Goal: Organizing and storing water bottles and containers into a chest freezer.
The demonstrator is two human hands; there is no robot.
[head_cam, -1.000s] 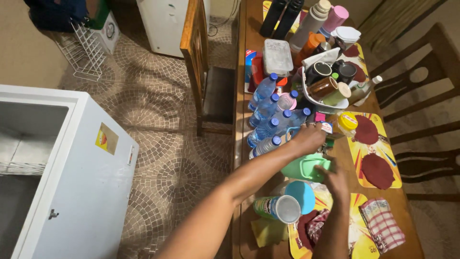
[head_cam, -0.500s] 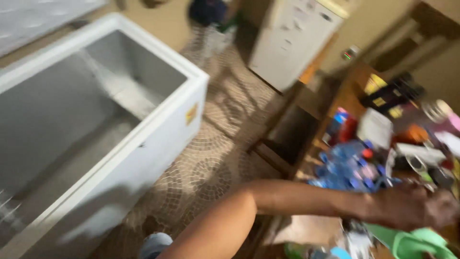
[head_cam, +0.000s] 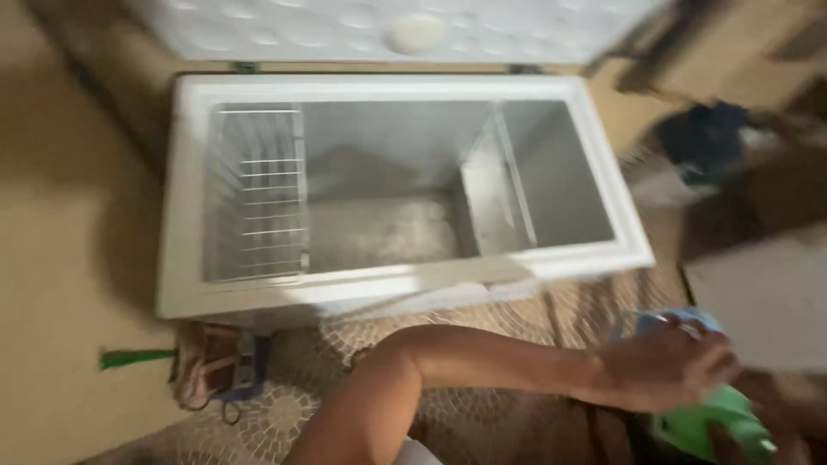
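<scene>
One hand in view, the left hand (head_cam: 668,366), fingers curled down on one green plastic container (head_cam: 711,419) at lower right; whether it grips is blurred. One open white chest freezer (head_cam: 189,198) ahead, one wire basket (head_cam: 258,194) inside, lid up.

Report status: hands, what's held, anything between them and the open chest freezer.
Left hand closed on clear bottles with blue caps. Right hand barely seen, at green container. Chest freezer open, wire basket inside. Path unobstructed.
</scene>
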